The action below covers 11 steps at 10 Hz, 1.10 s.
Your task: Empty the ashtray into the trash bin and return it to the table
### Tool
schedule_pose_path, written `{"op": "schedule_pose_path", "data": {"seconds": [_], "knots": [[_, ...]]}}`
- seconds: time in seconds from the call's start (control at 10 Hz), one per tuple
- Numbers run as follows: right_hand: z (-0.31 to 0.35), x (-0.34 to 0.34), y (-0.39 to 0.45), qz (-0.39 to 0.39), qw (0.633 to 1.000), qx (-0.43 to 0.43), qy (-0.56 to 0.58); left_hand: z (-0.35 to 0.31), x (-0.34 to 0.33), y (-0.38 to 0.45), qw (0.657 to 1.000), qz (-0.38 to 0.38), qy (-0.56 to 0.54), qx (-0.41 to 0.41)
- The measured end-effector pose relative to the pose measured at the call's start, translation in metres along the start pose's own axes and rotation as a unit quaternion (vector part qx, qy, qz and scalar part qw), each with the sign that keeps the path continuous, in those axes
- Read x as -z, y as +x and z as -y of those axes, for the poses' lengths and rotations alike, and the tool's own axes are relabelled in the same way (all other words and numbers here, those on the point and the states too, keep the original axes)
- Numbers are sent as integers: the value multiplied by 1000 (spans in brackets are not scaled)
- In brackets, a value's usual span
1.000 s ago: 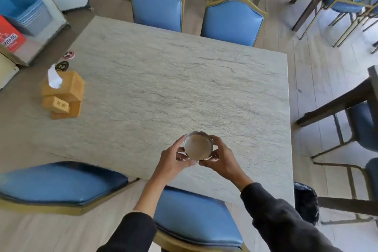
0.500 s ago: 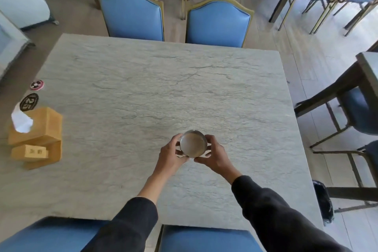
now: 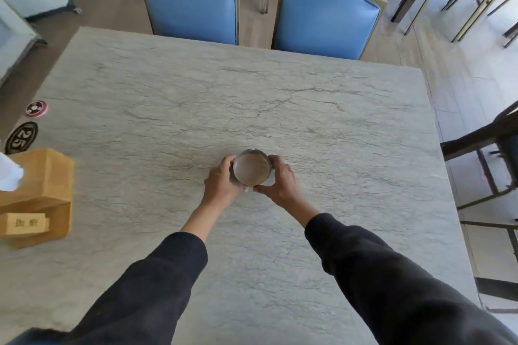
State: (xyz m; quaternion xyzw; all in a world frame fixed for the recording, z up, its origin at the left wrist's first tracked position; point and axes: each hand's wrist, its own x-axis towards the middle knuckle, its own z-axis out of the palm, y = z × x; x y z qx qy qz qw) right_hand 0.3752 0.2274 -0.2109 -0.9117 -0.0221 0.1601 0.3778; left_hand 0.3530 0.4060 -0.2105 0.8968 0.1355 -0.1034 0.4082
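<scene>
Wooden tissue box (image 3: 42, 190) at counter's left edge, white tissue (image 3: 8, 173) sticking out; two round stickers (image 3: 36, 108) beyond it. Two blue chairs (image 3: 190, 0) at far side. Grey marbled counter (image 3: 280, 98), pale floor. Ashtray (image 3: 251, 167) at counter's middle, cupped by left hand (image 3: 222, 180) and right hand (image 3: 281, 180), fingers curled against its sides; whether it rests on counter unclear.
</scene>
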Motion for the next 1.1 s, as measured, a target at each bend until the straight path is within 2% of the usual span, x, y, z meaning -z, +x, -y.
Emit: {"op": "schedule_pose_path", "data": {"seconds": [0.3,0.6,1.1], "knots": [[39,-12,65,-21,1000,2,-15,4,40,67,999,-4,37,-6],[45,-18,86,-42,998,-26,-27,5,44,97,999,3,37,-24],[35,-15,72,-8,997,-70,10,20,35,63,999,-6,40,25]]}}
